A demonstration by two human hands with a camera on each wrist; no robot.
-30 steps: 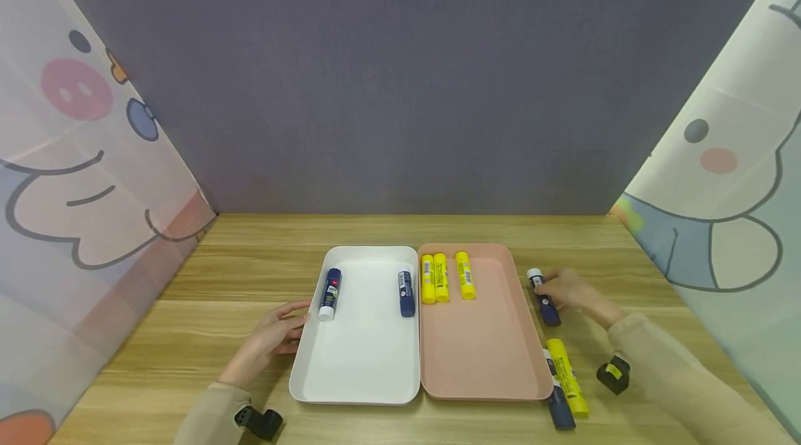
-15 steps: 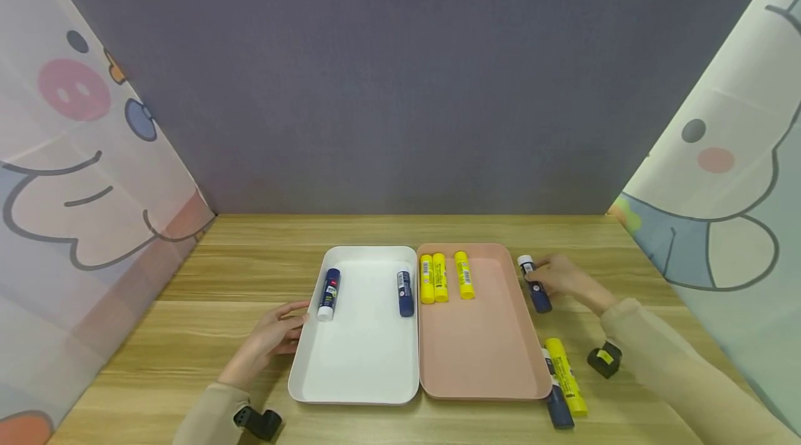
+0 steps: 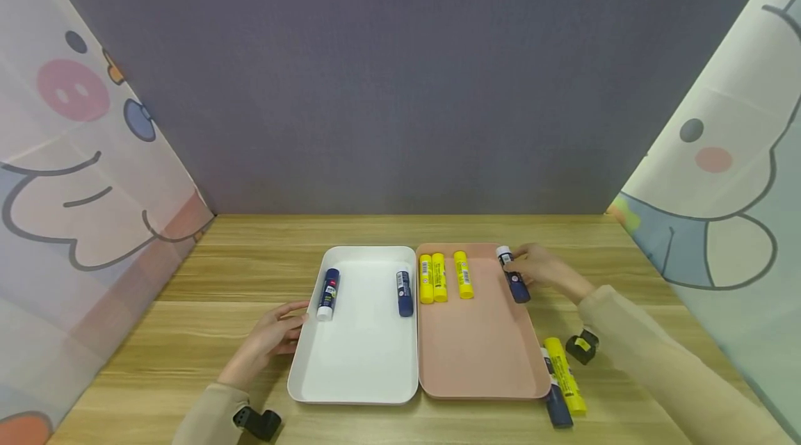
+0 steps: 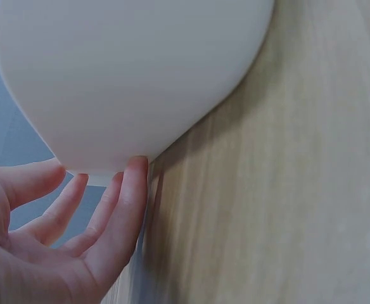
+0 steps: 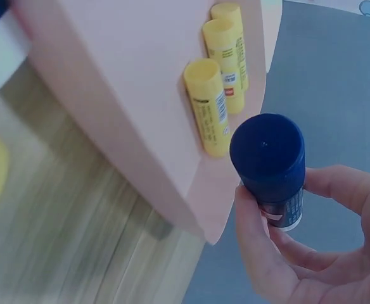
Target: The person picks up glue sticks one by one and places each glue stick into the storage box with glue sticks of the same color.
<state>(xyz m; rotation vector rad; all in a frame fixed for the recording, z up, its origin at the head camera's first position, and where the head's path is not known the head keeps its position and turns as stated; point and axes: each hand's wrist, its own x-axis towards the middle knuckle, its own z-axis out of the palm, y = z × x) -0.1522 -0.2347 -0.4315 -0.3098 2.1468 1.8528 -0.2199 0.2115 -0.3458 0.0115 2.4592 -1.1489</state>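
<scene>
In the head view my right hand (image 3: pixel 539 267) pinches a dark blue glue stick with a white end (image 3: pixel 514 279) over the right rim of the pink tray (image 3: pixel 482 361). Close up, the blue glue stick (image 5: pixel 270 164) sits between thumb and fingers, its blue end toward the right wrist camera. My left hand (image 3: pixel 269 339) rests at the left side of the white tray (image 3: pixel 357 368). In the left wrist view, the fingertips (image 4: pixel 136 166) touch the wall of the white tray (image 4: pixel 134 76), fingers loosely extended.
Two blue glue sticks (image 3: pixel 328 295) (image 3: pixel 405 293) lie in the white tray. Three yellow glue sticks (image 3: pixel 426 279) (image 3: pixel 439 278) (image 3: pixel 464 275) lie in the pink tray. On the wood table (image 3: pixel 250 250), a yellow glue stick (image 3: pixel 565 377) and a blue one (image 3: pixel 557 403) lie right of the pink tray.
My right hand has moved left and away from me with the blue glue stick, from beside the pink tray to over its right rim. The left hand has stayed in place.
</scene>
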